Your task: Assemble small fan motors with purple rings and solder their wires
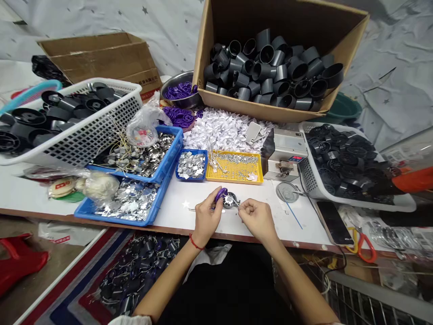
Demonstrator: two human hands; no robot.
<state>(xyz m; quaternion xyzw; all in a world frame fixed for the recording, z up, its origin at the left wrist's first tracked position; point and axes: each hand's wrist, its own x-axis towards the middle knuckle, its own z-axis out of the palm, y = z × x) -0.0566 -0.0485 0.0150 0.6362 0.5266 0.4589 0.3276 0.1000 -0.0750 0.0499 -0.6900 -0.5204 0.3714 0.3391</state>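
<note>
In the head view my left hand (pixel 209 211) is closed around a purple plastic ring part (pixel 221 194) near the table's front edge. Beside it is a small round dark part (pixel 230 200) with pale metal in its middle, and whether the left fingers also touch it I cannot tell. My right hand (pixel 259 219) pinches the end of a thin white wire (pixel 236 202) running from the dark part. Straight behind the hands stand a yellow tray (pixel 211 174) of small metal pieces and a small blue tray (pixel 177 170) of flat metal squares.
A cardboard box (pixel 260 106) of dark cups leans at the back. White baskets (pixel 88 125) stand left and right, the left one above stacked blue trays (pixel 158 205). A grey device (pixel 287 146), a phone (pixel 334 221) and scissors (pixel 367 246) lie rightward. Finished-looking dark parts (pixel 142 266) lie below.
</note>
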